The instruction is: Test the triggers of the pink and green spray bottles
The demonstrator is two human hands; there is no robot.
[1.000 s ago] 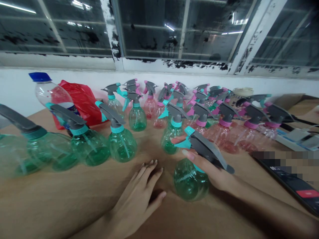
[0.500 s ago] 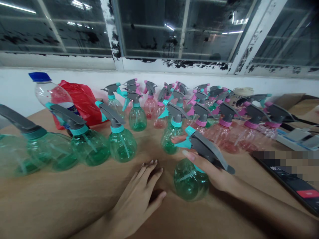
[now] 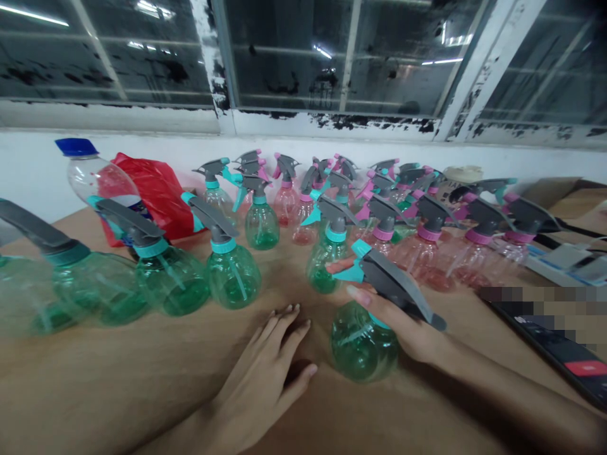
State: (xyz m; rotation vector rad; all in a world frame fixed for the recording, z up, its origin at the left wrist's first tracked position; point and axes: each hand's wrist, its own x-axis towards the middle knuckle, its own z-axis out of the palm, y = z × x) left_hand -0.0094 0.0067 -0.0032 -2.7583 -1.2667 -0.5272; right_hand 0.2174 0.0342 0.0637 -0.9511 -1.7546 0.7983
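My right hand [image 3: 403,319] is closed around the neck of a green spray bottle [image 3: 363,347] with a grey and turquoise trigger head. One finger lies by the trigger, and the bottle appears to stand on the wooden table [image 3: 142,379]. To its left, my left hand [image 3: 270,360] rests on the tabletop with fingers spread, holding nothing. Just beyond the held bottle is another green spray bottle [image 3: 325,265]. Left of my left hand, a green spray bottle [image 3: 233,275] stands nearest, in a row with several alike.
Several pink spray bottles [image 3: 429,259] stand at the right and back. A phone [image 3: 545,341] lies at the right edge beside a white power strip [image 3: 564,262]. At the back left are a clear bottle with a blue cap [image 3: 77,147] and a red plastic bag [image 3: 159,196].
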